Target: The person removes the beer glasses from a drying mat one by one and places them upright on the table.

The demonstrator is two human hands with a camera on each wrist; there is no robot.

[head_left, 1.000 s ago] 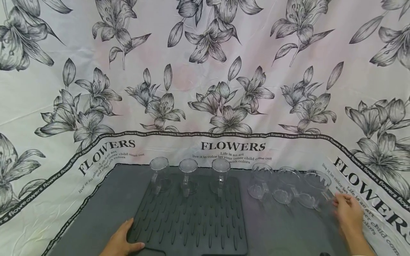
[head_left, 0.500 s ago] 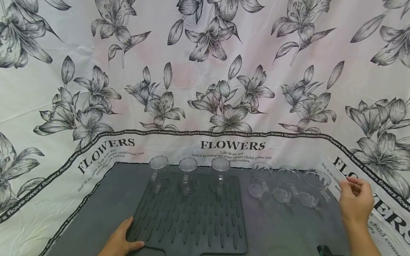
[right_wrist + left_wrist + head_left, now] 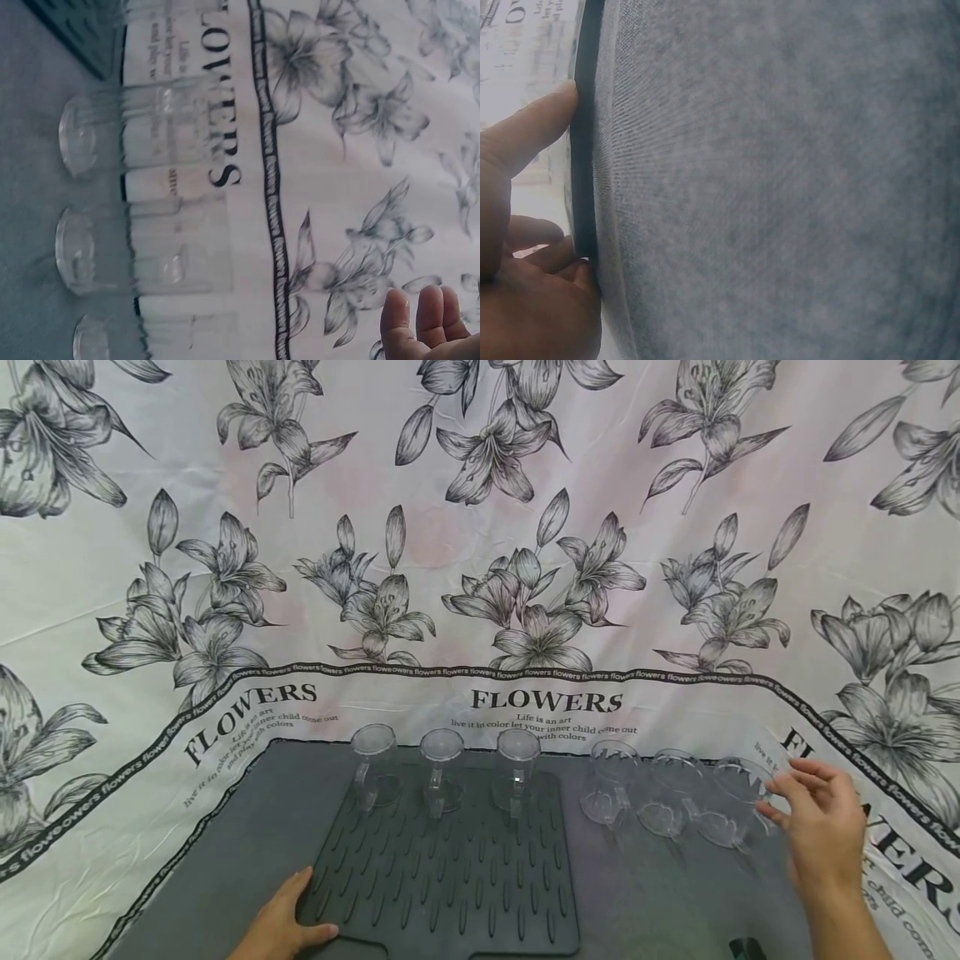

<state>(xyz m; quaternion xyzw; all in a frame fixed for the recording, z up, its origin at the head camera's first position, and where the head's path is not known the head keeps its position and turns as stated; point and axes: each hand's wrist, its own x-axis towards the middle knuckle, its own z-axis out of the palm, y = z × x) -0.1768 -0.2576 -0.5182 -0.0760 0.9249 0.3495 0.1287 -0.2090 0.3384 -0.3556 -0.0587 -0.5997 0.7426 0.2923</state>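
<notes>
Right hand (image 3: 822, 820): thumb and fingers parted, contact unclear; rightmost clear cup (image 3: 729, 806) beside it, near the worktop (image 3: 652, 902)'s far right corner. We advise a gentle pinch, avoiding the neighbouring cup (image 3: 670, 793).

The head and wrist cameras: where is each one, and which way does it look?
Head: on the head, facing forward and down at clear mugs and a ribbed mat; left hand and right hand show.
Left wrist: on that wrist, facing a blurry grey surface; part of the left hand shows.
Right wrist: on that wrist, facing clear mugs and floral cloth; right fingers show.
Head and right wrist share mugs and cloth.
</notes>
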